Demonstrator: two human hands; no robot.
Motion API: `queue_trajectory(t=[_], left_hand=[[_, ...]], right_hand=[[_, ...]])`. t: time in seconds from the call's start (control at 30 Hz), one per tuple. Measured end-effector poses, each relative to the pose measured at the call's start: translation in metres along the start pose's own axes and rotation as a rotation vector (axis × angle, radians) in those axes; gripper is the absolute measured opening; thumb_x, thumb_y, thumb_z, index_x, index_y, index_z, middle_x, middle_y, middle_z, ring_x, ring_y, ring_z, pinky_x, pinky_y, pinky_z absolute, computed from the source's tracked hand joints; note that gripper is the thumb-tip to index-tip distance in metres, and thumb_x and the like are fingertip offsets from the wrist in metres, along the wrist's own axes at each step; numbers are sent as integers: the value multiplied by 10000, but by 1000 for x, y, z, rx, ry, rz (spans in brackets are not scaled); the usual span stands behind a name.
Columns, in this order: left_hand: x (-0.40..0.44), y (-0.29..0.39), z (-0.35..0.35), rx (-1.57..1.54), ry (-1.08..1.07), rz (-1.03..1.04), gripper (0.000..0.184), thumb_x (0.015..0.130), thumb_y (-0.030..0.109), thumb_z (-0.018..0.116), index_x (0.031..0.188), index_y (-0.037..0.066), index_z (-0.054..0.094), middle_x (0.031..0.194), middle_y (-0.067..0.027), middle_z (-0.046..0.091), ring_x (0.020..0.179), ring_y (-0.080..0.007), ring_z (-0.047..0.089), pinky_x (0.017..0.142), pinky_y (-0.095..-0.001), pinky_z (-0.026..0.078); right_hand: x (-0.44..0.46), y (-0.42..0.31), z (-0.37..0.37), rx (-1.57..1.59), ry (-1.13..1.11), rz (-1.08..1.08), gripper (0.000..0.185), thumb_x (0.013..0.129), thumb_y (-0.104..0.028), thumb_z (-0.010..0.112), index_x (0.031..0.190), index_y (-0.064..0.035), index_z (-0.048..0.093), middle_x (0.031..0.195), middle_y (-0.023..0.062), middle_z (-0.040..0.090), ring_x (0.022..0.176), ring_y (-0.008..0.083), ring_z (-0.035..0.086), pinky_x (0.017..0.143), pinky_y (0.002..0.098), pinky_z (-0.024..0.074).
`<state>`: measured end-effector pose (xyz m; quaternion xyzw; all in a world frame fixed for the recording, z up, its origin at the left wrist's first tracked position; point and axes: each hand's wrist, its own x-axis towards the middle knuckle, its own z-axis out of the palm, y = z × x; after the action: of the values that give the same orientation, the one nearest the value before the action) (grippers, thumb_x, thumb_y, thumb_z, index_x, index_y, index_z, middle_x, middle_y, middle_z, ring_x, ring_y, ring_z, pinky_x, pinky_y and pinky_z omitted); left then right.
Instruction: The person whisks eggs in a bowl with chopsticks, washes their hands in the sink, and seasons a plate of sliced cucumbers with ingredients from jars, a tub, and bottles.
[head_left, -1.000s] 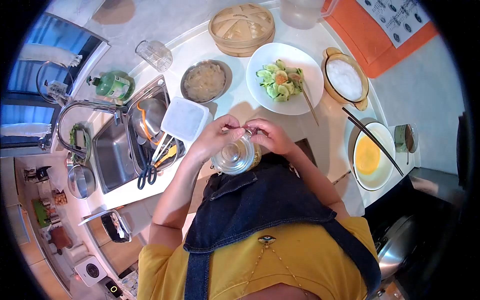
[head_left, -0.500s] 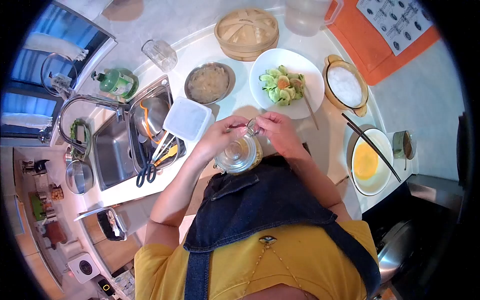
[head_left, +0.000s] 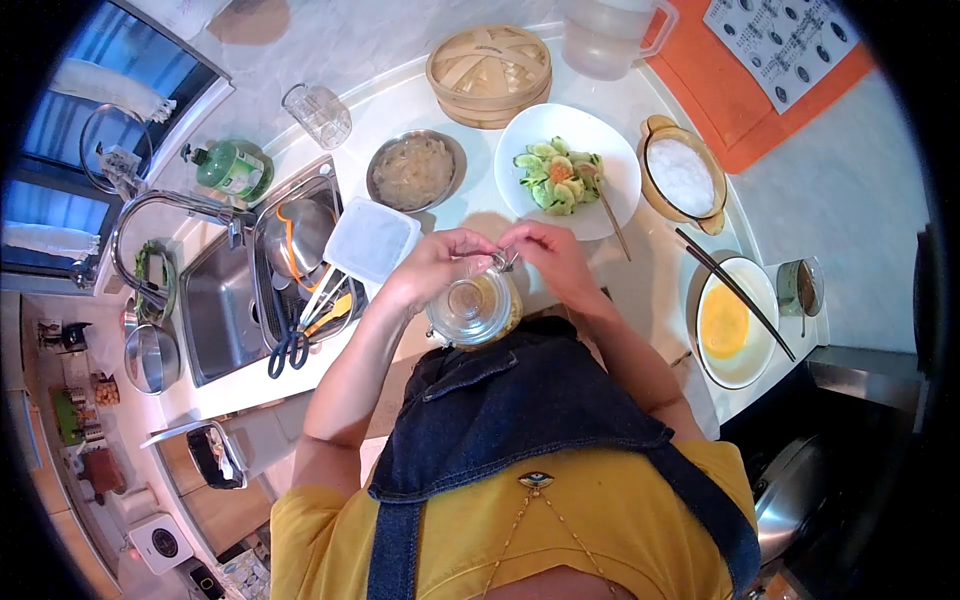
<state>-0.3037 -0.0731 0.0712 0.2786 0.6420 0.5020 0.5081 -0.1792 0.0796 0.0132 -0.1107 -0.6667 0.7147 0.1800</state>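
A clip-top glass jar point(head_left: 474, 308) with a clear lid stands at the counter's edge, close against the apron. Something pale yellow shows inside it; the detail is hidden by the lid. My left hand point(head_left: 440, 268) is closed at the jar's far side, with thumb and fingers on the wire clasp point(head_left: 505, 262). From the other side, my right hand point(head_left: 548, 258) pinches the same clasp. Beyond the hands is a white plate point(head_left: 622, 150) of sliced cucumber point(head_left: 555, 180), with a thin wooden stick or handle leaning on it.
On the right are an egg bowl point(head_left: 765, 350) with dark chopsticks point(head_left: 735, 292), and an amber pot point(head_left: 712, 218) of white contents. A bamboo steamer point(head_left: 490, 75) and metal bowl point(head_left: 456, 165) stand behind. The sink point(head_left: 225, 320) and a white plastic container point(head_left: 372, 240) are left.
Both hands stay at the jar's clasp. My right hand's fingers have shifted slightly on the wire. The whole view has moved a little; the jar stays in place.
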Motion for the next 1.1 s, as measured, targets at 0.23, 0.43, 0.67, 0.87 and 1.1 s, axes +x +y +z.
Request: queue_trajectory(t=[0.23, 0.43, 0.67, 0.87, 1.1], left_hand=[[0, -3, 0, -83, -13, 6, 247, 810, 63, 609, 1040, 14, 531, 925, -32, 581, 853, -95, 546, 765, -219, 443], [-3, -5, 2, -129, 4, 69, 274, 825, 77, 592, 1080, 8, 520, 974, -33, 579, 896, -99, 535, 799, -229, 429], [-6, -1, 8, -95, 61, 90, 202, 860, 87, 548, 1050, 19, 540, 996, -35, 582, 924, -101, 527, 827, -231, 411], [-2, -17, 3, 4, 110, 119, 89, 864, 106, 561, 919, 36, 556, 978, -37, 590, 901, -101, 528, 810, -231, 414], [-12, -21, 11, 148, 183, 329, 121, 884, 150, 541, 914, 33, 552, 1007, -51, 602, 898, -107, 540, 803, -242, 421]], right_hand=[[-16, -7, 4, -459, -39, -474, 134, 737, -21, 626, 871, -19, 625, 895, 115, 619, 812, 203, 616, 712, 270, 484], [-22, 8, 19, 11, 189, 0, 129, 758, -23, 636, 881, 14, 628, 859, 91, 648, 762, 155, 619, 690, 250, 489], [-19, -3, 20, -120, 165, -196, 132, 765, -20, 638, 888, 27, 626, 905, 115, 657, 803, 145, 619, 701, 254, 491], [-20, -18, 19, -307, 72, -334, 132, 760, -33, 649, 884, 7, 632, 898, 125, 653, 800, 146, 622, 692, 260, 491], [-7, -26, 34, -60, 211, -108, 128, 809, -126, 629, 850, -6, 618, 768, 48, 632, 695, 92, 585, 611, 235, 465]])
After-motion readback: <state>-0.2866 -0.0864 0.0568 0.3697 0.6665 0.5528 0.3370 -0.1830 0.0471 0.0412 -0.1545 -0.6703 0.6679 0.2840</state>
